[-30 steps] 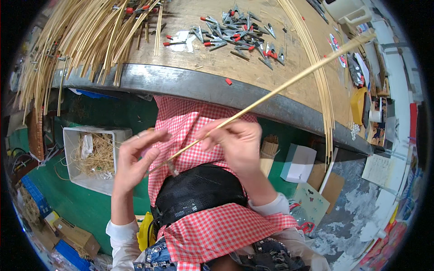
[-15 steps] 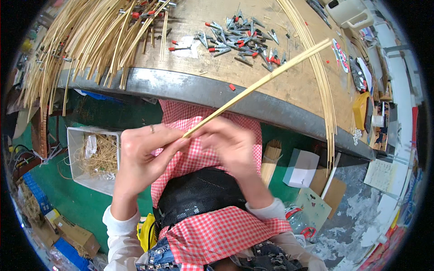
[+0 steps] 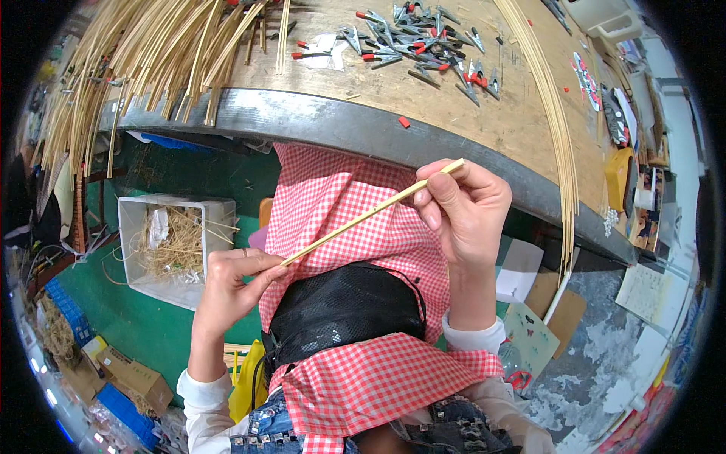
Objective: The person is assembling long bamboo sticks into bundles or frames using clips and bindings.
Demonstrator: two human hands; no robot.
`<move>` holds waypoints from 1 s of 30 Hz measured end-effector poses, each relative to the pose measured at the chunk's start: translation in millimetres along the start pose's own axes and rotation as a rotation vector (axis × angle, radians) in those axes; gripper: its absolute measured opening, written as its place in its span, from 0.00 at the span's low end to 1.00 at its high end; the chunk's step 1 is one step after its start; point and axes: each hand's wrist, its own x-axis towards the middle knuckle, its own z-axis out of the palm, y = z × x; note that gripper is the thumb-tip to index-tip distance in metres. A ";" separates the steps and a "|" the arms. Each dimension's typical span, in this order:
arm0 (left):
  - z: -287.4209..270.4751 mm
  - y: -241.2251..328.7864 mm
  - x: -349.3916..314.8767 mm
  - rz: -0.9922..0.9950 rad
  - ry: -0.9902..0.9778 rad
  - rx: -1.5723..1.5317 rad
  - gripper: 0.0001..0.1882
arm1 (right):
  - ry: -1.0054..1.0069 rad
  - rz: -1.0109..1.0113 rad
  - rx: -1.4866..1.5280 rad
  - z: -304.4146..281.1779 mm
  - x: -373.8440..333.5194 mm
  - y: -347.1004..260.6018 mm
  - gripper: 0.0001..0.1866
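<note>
A slim pale bamboo strip (image 3: 364,215) slants up to the right over my lap, above a red-and-white checked apron (image 3: 333,178). Whether it is one piece or a few laid together, I cannot tell. My left hand (image 3: 236,286) pinches its lower end between thumb and forefinger. Near the upper end my right hand (image 3: 470,216) grips it with thumb and fingers, a short tip sticking out past them. Both hands are in front of the workbench's metal edge (image 3: 302,113).
Many bamboo strips (image 3: 170,60) hang over the bench's left edge; a long bundle (image 3: 548,98) lies at right. Spring clips (image 3: 423,45), several red-tipped, are heaped between them. A white bin (image 3: 162,291) with straw-like scraps stands on the green floor, lower left.
My right hand has moved right and up along the strip, from beside my left hand to near its far end. The strip now slopes less steeply, and the view has shifted slightly.
</note>
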 end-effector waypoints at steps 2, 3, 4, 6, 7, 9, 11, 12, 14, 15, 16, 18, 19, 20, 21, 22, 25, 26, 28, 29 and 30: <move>0.6 -1.6 -3.4 -0.018 0.003 -0.001 0.05 | -0.003 0.002 -0.015 2.3 -2.4 0.8 0.05; 1.6 -2.4 -4.7 -0.033 0.007 -0.002 0.05 | -0.007 0.001 -0.032 2.8 -3.2 0.6 0.05; 2.9 -3.2 -5.2 -0.034 0.007 -0.002 0.05 | -0.007 0.003 -0.032 2.6 -3.5 0.1 0.05; 5.1 -6.0 -5.7 -0.015 0.016 -0.021 0.05 | 0.002 0.022 -0.060 3.1 -3.9 -0.8 0.04; 6.5 -6.4 -5.7 -0.013 0.016 -0.024 0.05 | 0.003 0.021 -0.063 2.9 -4.6 -0.7 0.04; 8.9 -4.2 -5.4 -0.019 0.025 -0.005 0.06 | 0.006 -0.053 -0.114 2.5 -5.8 -0.7 0.02; 9.3 -3.4 -0.7 0.013 -0.012 -0.055 0.07 | -0.010 -0.065 -0.148 2.8 -8.4 -2.2 0.02; 9.7 -3.0 3.6 0.046 -0.049 -0.105 0.08 | -0.025 -0.077 -0.183 3.1 -9.7 -3.4 0.02; 14.5 10.7 20.1 0.126 -0.053 -0.229 0.09 | -0.086 -0.039 -0.196 12.4 -12.3 0.7 0.01; 17.6 18.9 27.7 0.196 -0.050 -0.345 0.11 | -0.128 -0.003 -0.180 17.6 -13.2 4.3 0.01; 20.8 23.0 32.8 0.201 -0.083 -0.456 0.12 | -0.188 -0.004 -0.197 22.2 -14.1 6.6 0.01; 15.1 34.3 43.4 0.020 -0.212 -0.600 0.12 | -0.279 -0.072 -0.172 28.1 -14.3 16.8 0.01; 14.1 38.7 47.2 -0.173 -0.343 -0.733 0.12 | -0.308 -0.103 -0.164 28.0 -13.5 17.1 0.01; 19.8 36.7 47.2 -0.153 -0.281 -0.797 0.11 | -0.327 -0.076 -0.178 28.2 -13.2 14.7 0.02; 22.2 34.1 46.4 -0.150 -0.280 -0.799 0.11 | -0.346 -0.048 -0.192 27.6 -12.6 11.9 0.02; 23.6 31.6 45.3 -0.135 -0.261 -0.773 0.11 | -0.348 -0.049 -0.194 23.8 -9.3 10.9 0.02; 25.8 30.0 44.3 -0.120 -0.195 -0.752 0.11 | -0.317 -0.142 -0.209 7.4 14.2 2.0 0.08; 26.4 26.7 43.6 -0.096 -0.125 -0.672 0.10 | -0.132 -0.172 -0.471 -1.5 25.4 -3.8 0.09; 26.5 28.3 42.7 -0.053 -0.015 -0.531 0.08 | 0.035 -0.597 -1.224 -28.8 63.8 -13.9 0.09; 28.2 27.9 42.5 -0.050 -0.017 -0.529 0.08 | 0.062 -0.751 -1.441 -39.9 79.9 -16.0 0.08; 31.8 24.2 40.4 -0.036 0.024 -0.510 0.07 | 0.050 -0.692 -1.523 -45.0 90.7 -15.3 0.07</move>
